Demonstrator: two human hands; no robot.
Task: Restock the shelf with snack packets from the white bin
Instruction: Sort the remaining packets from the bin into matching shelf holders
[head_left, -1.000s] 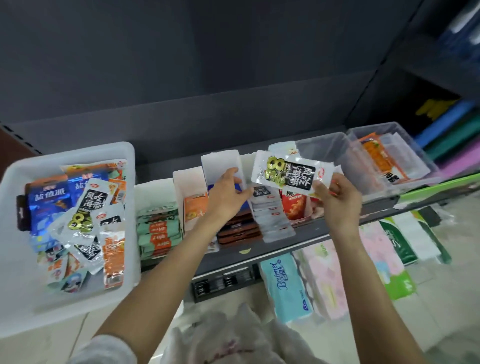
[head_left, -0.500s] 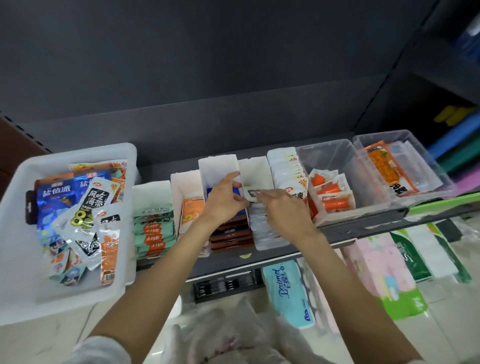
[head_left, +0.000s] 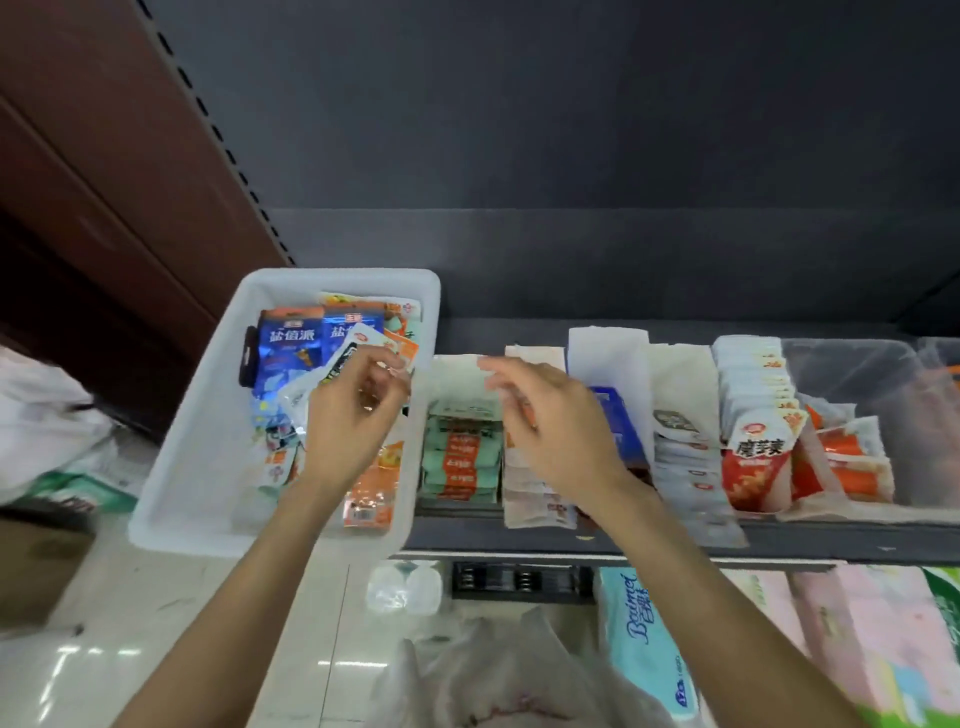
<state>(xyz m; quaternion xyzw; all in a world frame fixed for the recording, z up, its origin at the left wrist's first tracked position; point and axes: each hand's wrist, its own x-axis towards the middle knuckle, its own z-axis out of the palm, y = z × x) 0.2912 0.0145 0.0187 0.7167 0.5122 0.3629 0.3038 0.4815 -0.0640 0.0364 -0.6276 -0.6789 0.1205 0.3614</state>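
The white bin (head_left: 187, 467) stands at the left end of the dark shelf (head_left: 675, 540). It holds several packets: blue ones (head_left: 291, 353), an orange one (head_left: 371, 493) and a white-and-black one (head_left: 332, 369). My left hand (head_left: 358, 410) is over the bin with its fingers curled at the white-and-black packet; blur hides whether it grips it. My right hand (head_left: 550, 415) hovers empty above the shelf's paper dividers, fingers relaxed. Green-and-orange packets (head_left: 460, 457), white packets (head_left: 685, 462) and red packets (head_left: 756, 467) fill the rows.
Clear plastic bins (head_left: 857, 374) with orange packets sit on the shelf at the right. Tissue packs (head_left: 649, 639) lie under the shelf. A plastic bag (head_left: 493, 675) is below my arms, and a brown panel (head_left: 104, 208) stands at the left.
My right hand let go of the white-and-black packet in the white row and swung left, empty. My left hand left the blue-packet divider and moved over the bin. The view turned left.
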